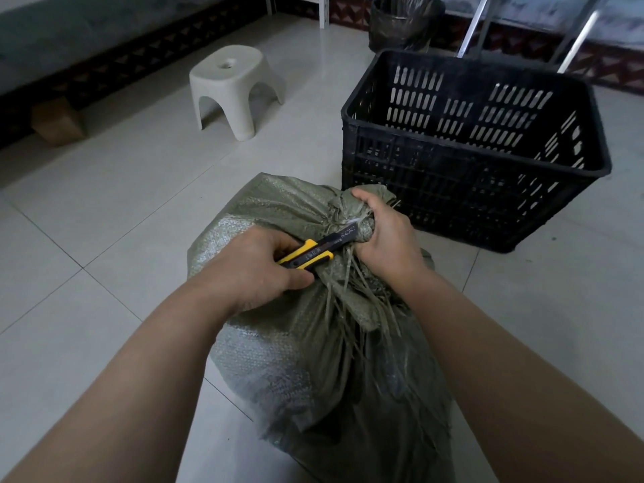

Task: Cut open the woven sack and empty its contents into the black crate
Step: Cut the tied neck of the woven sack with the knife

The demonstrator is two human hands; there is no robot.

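The woven sack (pixel 313 325) is stood on the tiled floor (pixel 104 238), full and bulging, right in the foreground, with its tied neck (pixel 352 212) pointing up and away toward the black crate (pixel 470 151). The neck is clamped in the right hand (pixel 386 238), fingers curled tight round the bunched weave just above the knot, thumb side facing the left hand. Frayed strands are spilled out below that fist and down the sack's front.

A yellow-and-black utility knife (pixel 313 251) is gripped in the left hand (pixel 258 270), fingers closed round the handle, thumb pressed along its near edge. The blade (pixel 350 223) is extended and laid against the gathered neck, its tip touching the weave just beside the right hand's fingers. The knife body is angled up and to the right, bridging the gap between the two hands.

The crate is seen just behind the sack, open top facing up, nothing visible inside. Further back, a white plastic stool (pixel 231 88) is parked to the left, and a lined bin (pixel 404 22) sits by the far wall.
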